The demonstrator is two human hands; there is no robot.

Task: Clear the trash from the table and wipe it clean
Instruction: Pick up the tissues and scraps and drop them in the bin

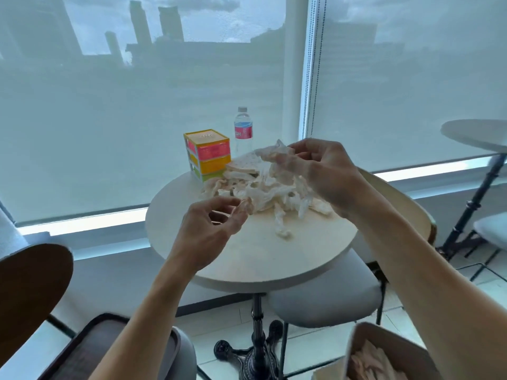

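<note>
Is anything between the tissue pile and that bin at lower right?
Nothing visible blocks it. The tissue pile lies on the round table; the bin sits below its near right edge, and only the right hand's forearm crosses that space.

table [247,259]: matt, smooth | tissues [263,193]: crumpled paper | bottle [243,130]: clear plastic

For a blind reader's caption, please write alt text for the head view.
Both hands, left and right, pinch crumpled white paper scraps piled on a round pale table, beside a colourful box and clear water bottle.
</note>
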